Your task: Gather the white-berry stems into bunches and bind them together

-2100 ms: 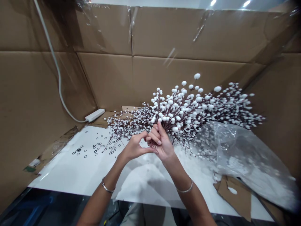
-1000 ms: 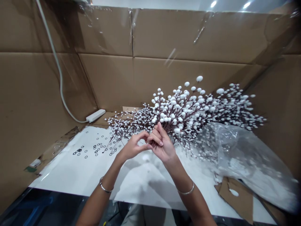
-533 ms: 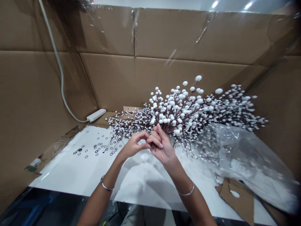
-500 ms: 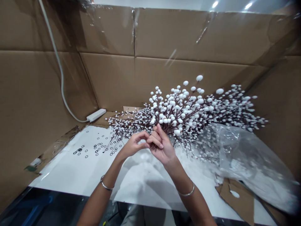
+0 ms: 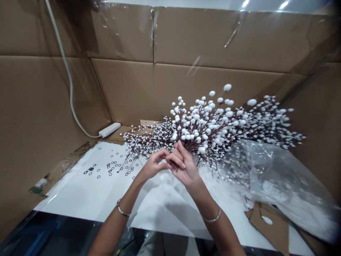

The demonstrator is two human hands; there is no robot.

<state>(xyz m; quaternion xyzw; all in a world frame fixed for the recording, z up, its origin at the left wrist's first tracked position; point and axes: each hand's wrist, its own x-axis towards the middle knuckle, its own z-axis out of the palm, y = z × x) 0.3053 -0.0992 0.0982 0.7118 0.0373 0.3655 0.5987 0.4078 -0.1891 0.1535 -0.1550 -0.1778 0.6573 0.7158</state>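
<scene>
Head view: stems of a white-berried bunch [image 5: 195, 126] clasped in the right hand [image 5: 185, 167], fingers curled in tightly, berries fanning out just beyond, above the white sheet [image 5: 80, 201]. Left hand [image 5: 154, 164] with thumb and forefinger bowed, tips against the right hand; anything pinched there too hidden to tell. Black rings [image 5: 91, 169] scattered at left; clear plastic bag [image 5: 282, 170] at right.

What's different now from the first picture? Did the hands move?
A little: the left hand has drawn its thumb leftward, away from the palm of the right hand. I can't see anything picked up or let go. The right hand stays curled around the white-berried branches, and the black rings still lie scattered.
</scene>
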